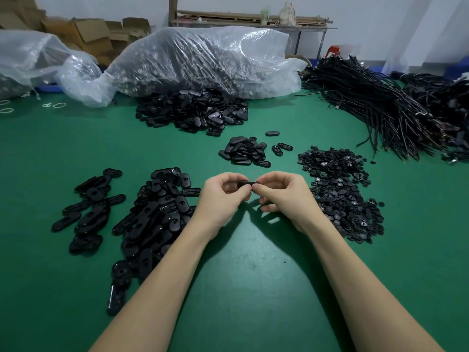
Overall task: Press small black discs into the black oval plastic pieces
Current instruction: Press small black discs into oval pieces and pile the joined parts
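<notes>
One green counter (241,288) carries two clear plastic sacks, the big one (203,59) at the back centre and another (30,54) at the far left, plus one bundle of black cables (368,102) at the right. Four heaps of black oval pieces lie on it: far (193,113), middle (243,151), near left (152,219) and a looser scatter (88,209) beside that, with one heap of small black discs (342,194) at the right. Both hands, left (220,199) and right (284,196), pinch a single oval piece (247,184) between their fingertips, above the counter's centre.
</notes>
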